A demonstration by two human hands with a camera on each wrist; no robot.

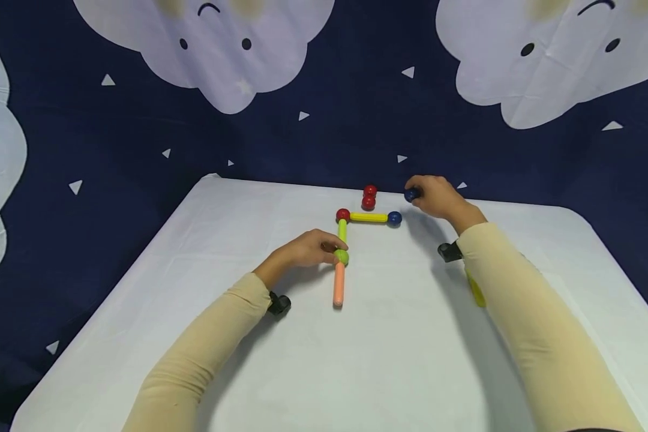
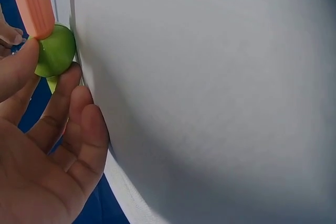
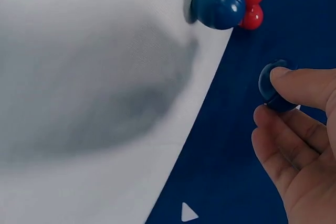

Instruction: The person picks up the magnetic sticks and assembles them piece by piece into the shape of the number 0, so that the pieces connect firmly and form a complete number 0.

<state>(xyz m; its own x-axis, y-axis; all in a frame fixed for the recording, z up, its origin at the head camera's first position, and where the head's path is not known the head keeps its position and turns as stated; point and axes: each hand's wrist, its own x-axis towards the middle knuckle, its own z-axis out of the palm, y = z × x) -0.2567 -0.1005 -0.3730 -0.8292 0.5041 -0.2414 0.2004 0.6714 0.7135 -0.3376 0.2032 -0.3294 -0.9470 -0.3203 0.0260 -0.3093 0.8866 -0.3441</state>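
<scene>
The right hand (image 1: 434, 195) pinches a dark blue ball (image 3: 268, 85) between thumb and fingertips near the far edge of the worktop (image 1: 399, 354), while the left hand (image 1: 309, 249), its fingers bent, has the green ball (image 1: 342, 258) lightly between thumb and forefinger. That green ball joins a lime stick (image 1: 342, 231) and an orange stick (image 1: 338, 285) in a line; at the far end of the lime stick a red ball (image 1: 342, 214) meets a yellow stick (image 1: 369, 218), which runs across to a second blue ball (image 1: 394, 218). All these pieces look like light, stiff plastic, hard to break; the balls are glossy and would probably slip or roll if pinched off-centre, so they are best taken across their widest part, and the sticks around the middle. The joints may come apart under a sideways pull, so steadying the green ball seems wise. What keeps the pieces together, magnets or a push fit, cannot be told. The right hand's thumb and fingers cover much of its ball, the left fingers hide part of the green ball and its joint with the lime stick, and a yellow piece (image 1: 476, 289) lies mostly hidden by the right sleeve (image 1: 540, 324). Beyond the second blue ball, two red balls (image 1: 369, 197) overlap in the right wrist view, partly blocked.
</scene>
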